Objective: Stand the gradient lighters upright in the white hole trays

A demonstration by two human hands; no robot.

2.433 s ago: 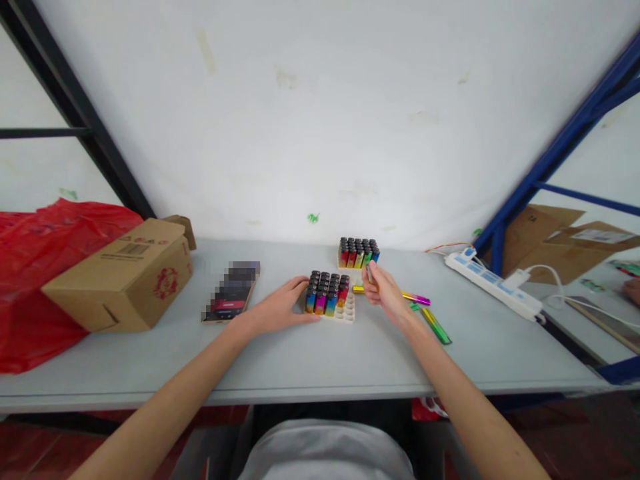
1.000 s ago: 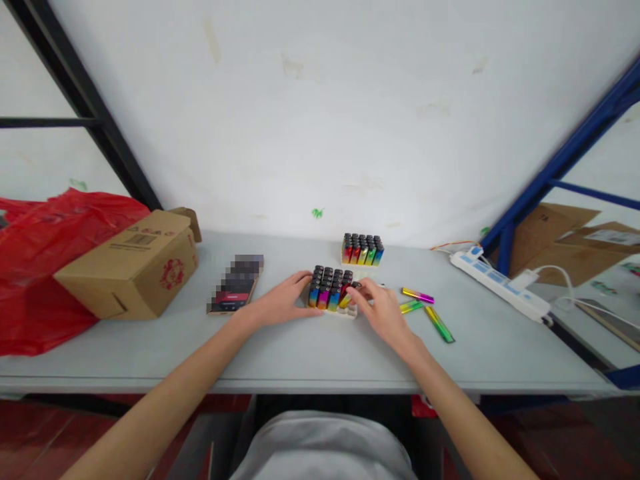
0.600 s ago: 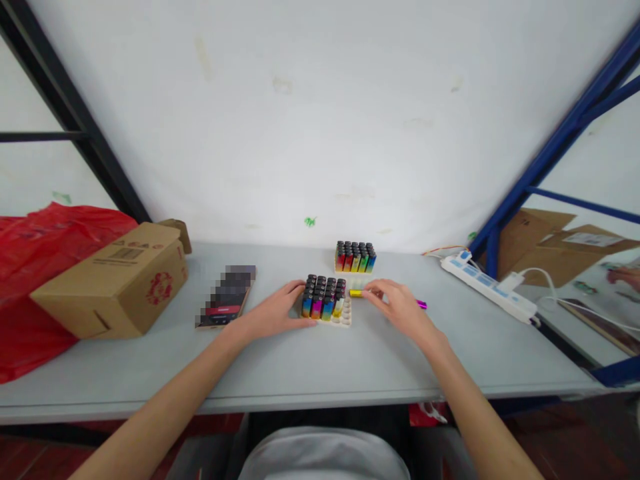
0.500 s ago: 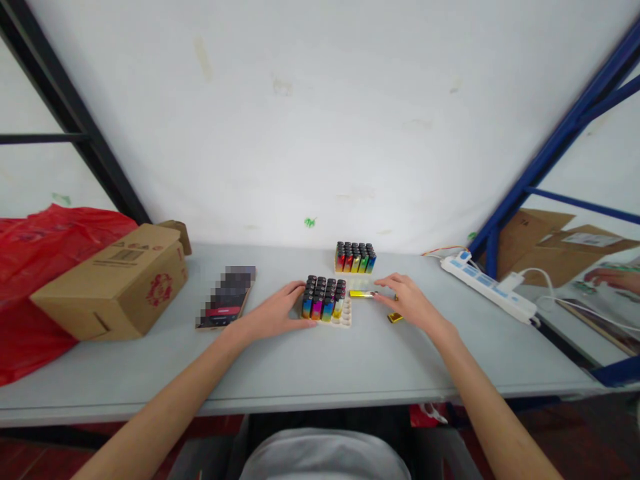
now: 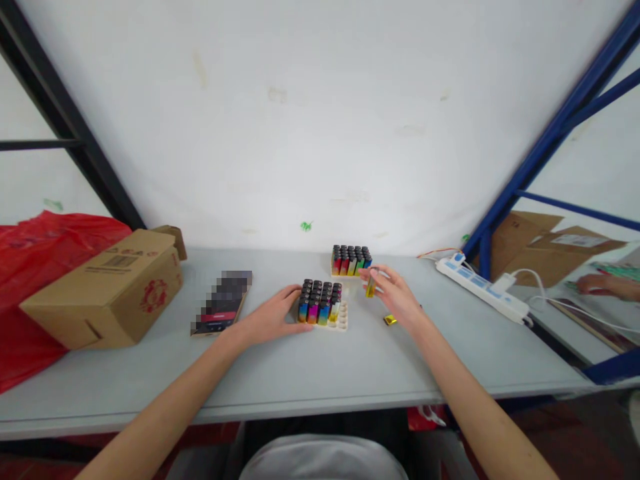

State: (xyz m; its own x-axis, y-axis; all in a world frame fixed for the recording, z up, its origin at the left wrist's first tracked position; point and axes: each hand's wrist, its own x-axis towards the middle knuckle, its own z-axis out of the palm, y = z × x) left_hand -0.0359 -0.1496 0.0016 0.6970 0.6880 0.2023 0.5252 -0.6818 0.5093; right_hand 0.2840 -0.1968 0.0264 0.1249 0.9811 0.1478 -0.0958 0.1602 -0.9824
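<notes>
My right hand [image 5: 396,295] pinches a yellow lighter [image 5: 371,288], held upright above the table to the right of the nearer tray. My left hand [image 5: 273,315] holds the left side of that white tray [image 5: 343,323], thumb along the front and fingers behind. Rows of black-topped lighters [image 5: 320,303] in mixed colours stand in it, with bare slots along its right side. Behind it, a second tray of coloured lighters [image 5: 351,260] stands near the wall. A small shiny gold piece [image 5: 390,320] lies below my right hand; its kind is unclear.
A phone [image 5: 223,303] lies left of my left hand. Further left are a cardboard box [image 5: 105,287] and a red plastic bag [image 5: 35,320]. A white power strip [image 5: 483,288] with cables lies on the right. Beyond the blue frame [image 5: 505,200], another person's hand [image 5: 607,285] shows.
The yellow lighter was lying flat beside the tray; my right hand has picked it up and turned it upright. My left hand stays on the tray. The whole view has shifted slightly.
</notes>
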